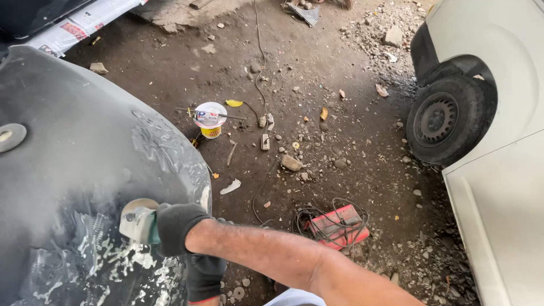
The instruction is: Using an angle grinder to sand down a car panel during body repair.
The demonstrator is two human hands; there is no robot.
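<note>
A small angle grinder [137, 222] with a pale green head is lying pressed flat against a dark grey car body panel [73, 164], its disc touching a patch where paint is scuffed to bare, shiny streaks.

Bare forearm, black knit gloves on both hands, the lower one [204, 277] red-cuffed

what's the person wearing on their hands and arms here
Both hands wear dark, near-black knit work gloves. The right hand has one with a snug cuff ending at the wrist; its forearm is bare, no sleeve showing. The left hand has a matching glove with a thin red trim at the cuff edge.
</note>
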